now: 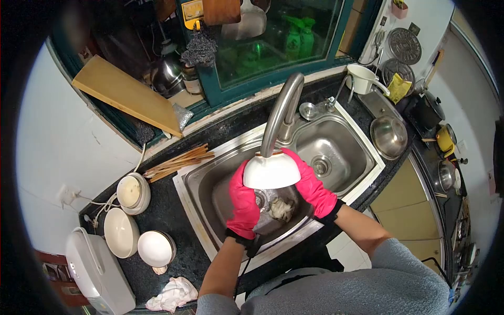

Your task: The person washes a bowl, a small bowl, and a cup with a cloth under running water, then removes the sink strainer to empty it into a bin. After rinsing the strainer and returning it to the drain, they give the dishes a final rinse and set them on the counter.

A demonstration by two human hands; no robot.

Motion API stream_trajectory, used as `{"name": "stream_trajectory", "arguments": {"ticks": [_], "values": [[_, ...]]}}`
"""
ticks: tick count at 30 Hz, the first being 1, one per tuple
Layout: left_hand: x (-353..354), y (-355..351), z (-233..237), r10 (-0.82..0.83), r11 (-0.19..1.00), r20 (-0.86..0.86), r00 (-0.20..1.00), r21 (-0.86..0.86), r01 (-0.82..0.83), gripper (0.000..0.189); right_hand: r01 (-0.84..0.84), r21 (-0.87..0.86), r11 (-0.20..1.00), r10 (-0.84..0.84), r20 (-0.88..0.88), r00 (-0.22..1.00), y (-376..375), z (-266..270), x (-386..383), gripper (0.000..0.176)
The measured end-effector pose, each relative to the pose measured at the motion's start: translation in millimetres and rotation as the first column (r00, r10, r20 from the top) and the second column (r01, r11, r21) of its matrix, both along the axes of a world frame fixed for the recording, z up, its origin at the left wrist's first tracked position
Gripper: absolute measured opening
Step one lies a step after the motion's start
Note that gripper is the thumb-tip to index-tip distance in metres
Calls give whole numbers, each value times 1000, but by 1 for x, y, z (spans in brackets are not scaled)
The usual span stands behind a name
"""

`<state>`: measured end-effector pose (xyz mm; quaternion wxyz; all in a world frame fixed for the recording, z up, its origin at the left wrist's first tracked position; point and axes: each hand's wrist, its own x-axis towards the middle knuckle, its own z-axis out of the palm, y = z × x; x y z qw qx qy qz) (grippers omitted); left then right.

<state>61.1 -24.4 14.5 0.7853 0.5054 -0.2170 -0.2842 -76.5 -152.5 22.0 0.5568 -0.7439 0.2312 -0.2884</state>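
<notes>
Left hand (244, 202): pink-gloved, partly curled against one side of the held bowl; fingertips hidden. Right hand (313, 190): matching glove, gripping the opposite side; fingertips likewise concealed.

Held bowl (272, 174): white, between both hands, above the left basin (218, 185); interior turned from my sight.

Directions from held bowl:
- Twelve o'clock: steel tap (274, 118), spout overlapping the bowl's upper edge; I cannot tell whether they touch.
- Six: crumpled pale item (282, 209) in the basin, kind unclear.
- Nine: chopsticks (181, 161) on table (170, 207).
- Eight: white appliance (86, 257), lower end cut off.
</notes>
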Motion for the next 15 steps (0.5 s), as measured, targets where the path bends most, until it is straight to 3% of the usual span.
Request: {"name": "stream_trajectory", "arguments": {"ticks": [2, 3, 4, 5, 6, 8, 9, 10, 11, 12, 13, 14, 15], "values": [[-4, 6, 1, -29, 985, 46, 999, 172, 20, 33, -17, 8, 1000, 17, 51, 999, 5, 9, 2, 49], [-8, 9, 0, -22, 985, 47, 999, 171, 14, 33, -77, 400, 913, 71, 31, 997, 9, 15, 0, 46], [-14, 11, -2, -67, 990, -159, 985, 115, 86, 33, -108, 729, 676, 127, 29, 992, 14, 20, -1, 45], [-18, 14, -3, -120, 988, -356, 927, 46, 146, 33, -197, 779, 595, 158, 127, 979, 16, 16, 0, 39], [-17, 15, -5, -117, 988, -357, 927, 51, 144, 33, -197, 782, 591, 159, 126, 979, 13, 9, -1, 39], [-13, 12, -24, -223, 975, -429, 876, -90, 204, 29, -160, 923, 349, 306, 50, 951, 4, -2, -7, 37], [2, 14, -110, -197, 980, 209, 958, 20, 197, 34, -151, 915, 374, 304, 33, 952, 8, 3, -8, 37], [10, 29, -115, -196, 980, 208, 958, 20, 196, 34, -151, 915, 373, 305, 33, 952, 7, 3, -8, 37], [19, 41, -116, -310, 946, 480, 821, 241, 216, 39, -135, 881, 453, 404, -68, 912, 4, 3, -9, 40], [22, 47, -118, -449, 879, 668, 594, 448, 160, 45, -130, 838, 530, 486, -174, 856, 2, 3, -9, 43], [20, 48, -100, -453, 877, 664, 595, 451, 164, 45, -126, 841, 527, 485, -175, 857, -2, 1, -8, 43], [18, 48, -66, -430, 861, 386, 816, 448, 242, 51, -86, 637, 766, 366, -323, 873, -6, -3, -7, 46], [17, 46, -47, -369, 852, 54, 928, 419, 314, 57, -40, 368, 929, 208, -429, 879, -10, -5, -6, 50]]}}
